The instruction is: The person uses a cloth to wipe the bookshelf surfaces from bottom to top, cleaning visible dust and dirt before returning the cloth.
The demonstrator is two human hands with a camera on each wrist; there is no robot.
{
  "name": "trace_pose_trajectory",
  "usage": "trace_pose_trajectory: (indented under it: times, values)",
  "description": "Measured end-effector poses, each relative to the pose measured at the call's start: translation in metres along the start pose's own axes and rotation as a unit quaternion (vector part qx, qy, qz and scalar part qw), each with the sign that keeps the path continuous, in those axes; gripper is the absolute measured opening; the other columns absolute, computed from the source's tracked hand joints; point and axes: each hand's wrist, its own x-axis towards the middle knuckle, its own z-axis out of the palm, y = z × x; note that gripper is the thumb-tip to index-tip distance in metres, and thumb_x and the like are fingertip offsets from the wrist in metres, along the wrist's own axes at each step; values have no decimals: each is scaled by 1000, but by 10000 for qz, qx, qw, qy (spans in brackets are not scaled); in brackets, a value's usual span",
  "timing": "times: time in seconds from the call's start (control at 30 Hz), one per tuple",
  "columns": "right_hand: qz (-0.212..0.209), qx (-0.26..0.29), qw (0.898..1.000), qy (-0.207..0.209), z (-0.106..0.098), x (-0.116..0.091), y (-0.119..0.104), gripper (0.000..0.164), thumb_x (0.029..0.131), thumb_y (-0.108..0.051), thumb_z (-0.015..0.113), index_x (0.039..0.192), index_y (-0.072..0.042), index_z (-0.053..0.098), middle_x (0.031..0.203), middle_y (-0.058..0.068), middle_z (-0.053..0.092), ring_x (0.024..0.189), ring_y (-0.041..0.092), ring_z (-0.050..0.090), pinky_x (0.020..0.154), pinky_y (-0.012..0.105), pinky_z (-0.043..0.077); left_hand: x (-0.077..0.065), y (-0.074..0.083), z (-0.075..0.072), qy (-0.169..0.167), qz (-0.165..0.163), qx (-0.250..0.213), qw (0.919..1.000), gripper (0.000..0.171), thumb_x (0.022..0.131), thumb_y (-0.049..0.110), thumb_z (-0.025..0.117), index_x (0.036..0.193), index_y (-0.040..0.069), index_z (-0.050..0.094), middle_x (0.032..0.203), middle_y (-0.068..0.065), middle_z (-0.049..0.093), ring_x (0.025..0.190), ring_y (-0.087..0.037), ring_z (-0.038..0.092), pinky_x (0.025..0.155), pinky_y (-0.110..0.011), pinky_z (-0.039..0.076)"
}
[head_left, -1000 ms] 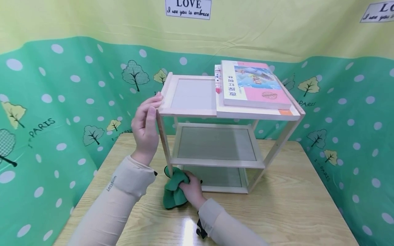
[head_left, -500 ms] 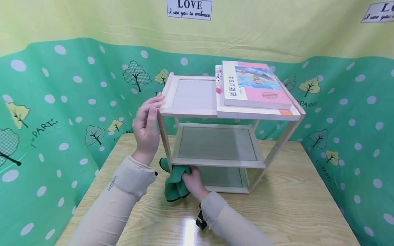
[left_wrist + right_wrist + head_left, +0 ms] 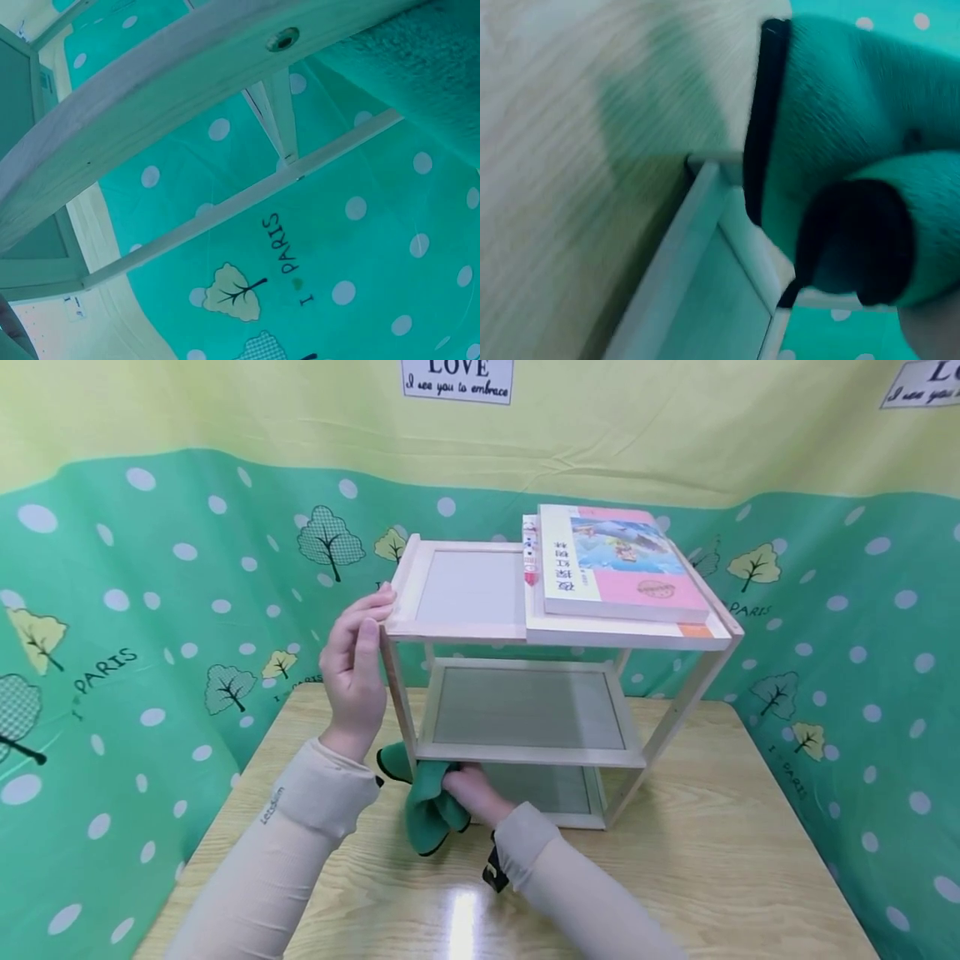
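A light wooden three-tier shelf (image 3: 531, 758) stands on the table. At its top left corner, my left hand (image 3: 358, 668) holds the frame with curled fingers and thumb. My right hand (image 3: 477, 794) grips a green cloth (image 3: 427, 814) with black edging by the front left leg, just under the middle tier. The cloth passes around this leg, and one end sticks out on its left side. In the right wrist view, folds of the cloth (image 3: 840, 112) hang beside the shelf's bottom tier (image 3: 720, 292). The right fingertips are hidden by cloth and shelf.
Two stacked books (image 3: 622, 568) lie on the right of the top tier, the upper one with a pink cover. Behind and beside the wooden table (image 3: 720, 860) hangs a green and yellow curtain (image 3: 187, 552). A black strap (image 3: 495, 870) hangs at the right wrist.
My right hand has moved slightly up and inward at the leg with the cloth. More of the cloth's end now shows left of the leg. My left hand stays at the corner.
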Motion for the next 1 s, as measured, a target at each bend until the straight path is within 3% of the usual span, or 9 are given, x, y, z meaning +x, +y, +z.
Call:
trace_pose_trajectory:
  times: [0.13,0.23,0.37,0.6,0.77,0.87,1.0]
  values:
    - [-17,-583,9950,-813,-6,7,-1,49,69,1,51,117,4,45,115,13,46,94,23,42,74,26,33,1,0,-1,-14,-11,28,10000,26,95,1,42,101,-18,60,119,4,70,125,-25,62,113,-49,44]
    - [44,-613,9917,-1127,-9,11,-2,45,71,1,51,115,2,44,113,9,44,94,22,40,77,25,32,1,0,-1,-28,-13,68,10000,26,95,1,42,101,-18,60,119,5,70,124,-24,62,113,-49,44]
    - [115,-438,9908,-1279,-9,13,-4,42,81,-7,53,122,-1,50,119,7,50,97,15,43,90,19,24,1,0,0,-9,14,45,10000,26,95,0,43,100,-18,60,119,5,70,124,-24,62,113,-49,44]
    - [62,-436,9896,-1372,-6,16,-3,38,88,-13,54,125,-4,58,121,7,58,95,9,53,89,18,43,2,-1,2,-50,36,-12,10000,26,95,1,43,100,-18,60,119,4,70,124,-23,62,112,-50,45]
    - [-169,-492,9853,-1627,-2,18,4,26,92,-14,56,117,-15,64,116,-1,66,96,9,63,91,25,52,1,-1,1,-16,33,13,10000,26,95,1,43,100,-18,60,119,4,70,123,-23,62,112,-49,45]
    - [-328,-321,9837,-1737,3,18,11,24,93,-12,57,115,-18,65,113,-3,69,93,9,66,87,27,56,1,-1,0,2,43,14,10000,26,95,2,43,100,-18,60,119,4,70,123,-24,62,112,-49,45]
    - [-504,-396,9854,-1578,7,18,18,25,91,-10,58,115,-15,64,109,-2,69,91,6,65,86,24,55,0,-1,-1,-11,60,32,10000,26,95,1,42,100,-18,59,119,4,70,124,-25,62,112,-49,45]
